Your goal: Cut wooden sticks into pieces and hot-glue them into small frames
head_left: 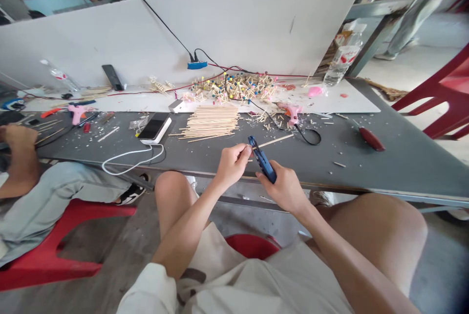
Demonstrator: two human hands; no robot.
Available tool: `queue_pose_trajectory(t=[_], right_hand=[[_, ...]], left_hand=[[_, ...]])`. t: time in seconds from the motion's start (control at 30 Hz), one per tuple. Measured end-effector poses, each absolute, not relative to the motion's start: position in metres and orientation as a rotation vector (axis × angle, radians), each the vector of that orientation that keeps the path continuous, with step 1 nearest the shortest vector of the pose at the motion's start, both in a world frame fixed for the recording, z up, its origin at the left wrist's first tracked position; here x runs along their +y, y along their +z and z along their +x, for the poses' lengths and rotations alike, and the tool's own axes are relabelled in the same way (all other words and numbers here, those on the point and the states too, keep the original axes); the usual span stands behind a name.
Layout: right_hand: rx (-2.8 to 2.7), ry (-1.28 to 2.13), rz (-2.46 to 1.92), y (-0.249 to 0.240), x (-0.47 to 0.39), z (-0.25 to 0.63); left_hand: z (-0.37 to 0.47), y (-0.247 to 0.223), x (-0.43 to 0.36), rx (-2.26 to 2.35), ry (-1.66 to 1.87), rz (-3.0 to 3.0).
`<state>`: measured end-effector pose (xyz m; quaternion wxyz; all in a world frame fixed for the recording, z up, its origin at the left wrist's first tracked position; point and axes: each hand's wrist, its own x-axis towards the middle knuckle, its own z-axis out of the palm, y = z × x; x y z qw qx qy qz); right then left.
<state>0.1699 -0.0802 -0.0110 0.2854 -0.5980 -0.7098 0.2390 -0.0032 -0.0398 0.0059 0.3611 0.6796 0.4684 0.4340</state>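
Note:
Above the table's front edge, my right hand (284, 184) is closed around a dark blue hand tool (264, 160), which looks like a cutter or pliers, its head tilted up and left. My left hand (232, 162) pinches the near end of a thin wooden stick (274, 141). The stick runs to the right past the tool's head; whether the jaws touch it I cannot tell. Just beyond my hands lies a stack of similar wooden sticks (211, 121). Behind it is a heap of short stick pieces (234, 87) with coloured balls on their ends.
A pink glue gun (293, 113) with a looped cable sits to the right, near a red-handled tool (372, 139). To the left are a phone on a white power bank (156, 128) and another pink glue gun (76, 114). A co-worker's hand (20, 137) is at far left.

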Motion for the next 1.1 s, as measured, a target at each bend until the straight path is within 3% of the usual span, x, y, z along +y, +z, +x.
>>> queue_pose_trajectory(t=[1.1], right_hand=[[-1.905, 0.649, -1.611, -0.0131, -0.0798, 0.1707]], left_hand=[[-0.0050, 0.0030, -0.0387, 1.177, 1.226, 1.814]])
